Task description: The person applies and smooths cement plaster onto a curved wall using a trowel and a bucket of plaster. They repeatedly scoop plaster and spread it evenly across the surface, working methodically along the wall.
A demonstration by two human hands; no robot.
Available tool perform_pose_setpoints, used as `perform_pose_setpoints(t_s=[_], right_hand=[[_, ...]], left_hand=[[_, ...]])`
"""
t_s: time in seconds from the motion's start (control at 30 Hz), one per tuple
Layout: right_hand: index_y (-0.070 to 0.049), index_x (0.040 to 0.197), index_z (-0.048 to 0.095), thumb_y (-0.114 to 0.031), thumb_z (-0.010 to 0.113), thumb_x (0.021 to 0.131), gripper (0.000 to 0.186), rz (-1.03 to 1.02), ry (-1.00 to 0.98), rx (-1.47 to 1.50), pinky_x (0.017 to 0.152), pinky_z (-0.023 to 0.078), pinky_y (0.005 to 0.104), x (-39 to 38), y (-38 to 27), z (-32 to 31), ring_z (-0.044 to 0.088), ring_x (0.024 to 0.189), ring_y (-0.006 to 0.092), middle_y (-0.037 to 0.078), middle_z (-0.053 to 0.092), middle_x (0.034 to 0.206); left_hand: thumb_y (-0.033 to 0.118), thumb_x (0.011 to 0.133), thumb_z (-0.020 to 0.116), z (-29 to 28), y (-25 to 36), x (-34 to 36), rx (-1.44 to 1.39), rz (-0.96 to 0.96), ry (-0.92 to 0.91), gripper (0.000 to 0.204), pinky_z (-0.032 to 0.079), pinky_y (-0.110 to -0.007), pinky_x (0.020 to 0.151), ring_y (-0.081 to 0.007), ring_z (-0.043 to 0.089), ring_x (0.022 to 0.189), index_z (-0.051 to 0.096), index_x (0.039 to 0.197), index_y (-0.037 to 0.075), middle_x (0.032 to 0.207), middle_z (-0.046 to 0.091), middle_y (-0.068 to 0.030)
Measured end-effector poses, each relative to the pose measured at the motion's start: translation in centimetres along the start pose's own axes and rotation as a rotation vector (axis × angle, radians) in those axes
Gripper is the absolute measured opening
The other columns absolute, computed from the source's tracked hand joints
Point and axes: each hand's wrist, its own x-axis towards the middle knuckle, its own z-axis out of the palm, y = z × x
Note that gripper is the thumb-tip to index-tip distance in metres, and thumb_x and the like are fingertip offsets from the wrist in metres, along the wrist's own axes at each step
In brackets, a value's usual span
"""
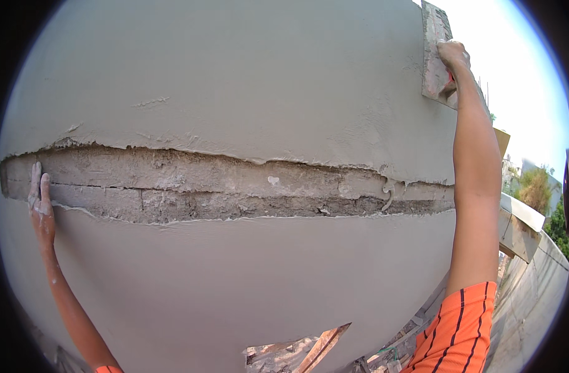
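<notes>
Up at the top right, my right hand (455, 56) is closed round the handle of a plastering trowel (431, 71). Its long flat blade lies along the right edge of a grey plastered wall (253, 81). At the far left my left hand (41, 202), smeared with pale plaster, rests with fingers stretched out against the bare strip (203, 180). This rough, unplastered band runs across the wall between two smooth plastered areas, with ragged plaster edges above and below. A small white dab (272, 181) sticks to the band.
Low in the wall is an opening (284, 353) with a wooden plank (325, 348) and rubble showing through. Beyond the wall's right side are a concrete ledge (521, 233), a lower grey wall (533, 292) and green bushes (536, 189).
</notes>
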Motion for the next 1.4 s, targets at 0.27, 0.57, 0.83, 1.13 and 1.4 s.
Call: perform_pose_setpoints(t_s=[0.27,0.57,0.83,1.13,1.4], right_hand=[[-0.004,0.118,0.057,-0.034,0.059,0.086,0.043,-0.377,0.341,0.104,0.085,0.050,0.0396,-7.3,11.9,0.4,0.065,0.092,0.0304,0.017,0.067,0.103],[-0.019,0.117,0.061,-0.024,0.071,0.078,0.041,-1.119,0.031,0.250,0.051,0.050,0.0294,-28.5,-0.6,-1.4,0.060,0.051,0.0146,0.002,0.066,0.069],[-0.017,0.122,0.057,-0.024,0.071,0.080,0.045,-0.602,0.197,0.096,0.062,0.056,0.0317,-12.8,-6.3,-1.1,0.067,0.063,0.0243,0.011,0.070,0.086],[-0.019,0.118,0.060,-0.027,0.070,0.080,0.040,-0.760,0.238,0.197,0.061,0.054,0.0322,-10.9,4.9,-2.7,0.064,0.057,0.0226,0.007,0.070,0.081],[-0.018,0.113,0.063,-0.030,0.068,0.081,0.035,-1.210,-0.021,0.187,0.067,0.054,0.0319,-21.2,6.0,-0.2,0.064,0.062,0.0212,0.003,0.070,0.085]], left_hand=[[0.034,0.098,0.043,0.4,-0.7,0.6,0.024,-0.008,-0.043,0.052,0.020,-0.034,0.113,-0.0252,0.029,0.138,0.041,0.137,0.000,0.145,0.038,-0.0142],[0.030,0.099,0.041,-0.3,-2.3,0.7,0.007,0.050,-0.097,0.049,0.021,-0.034,0.113,-0.0250,0.030,0.137,0.041,0.138,0.001,0.145,0.039,-0.0140],[0.029,0.099,0.040,0.9,-0.9,-0.3,0.009,0.054,-0.050,0.049,0.020,-0.034,0.113,-0.0259,0.029,0.138,0.039,0.139,0.000,0.146,0.037,-0.0145],[0.030,0.099,0.039,0.3,-4.0,0.9,-0.020,0.151,-0.120,0.050,0.020,-0.035,0.113,-0.0259,0.029,0.138,0.038,0.139,0.000,0.146,0.036,-0.0153],[0.031,0.099,0.041,1.2,-4.1,0.8,-0.016,0.076,-0.102,0.052,0.021,-0.033,0.112,-0.0248,0.031,0.137,0.037,0.140,0.000,0.146,0.036,-0.0144]])
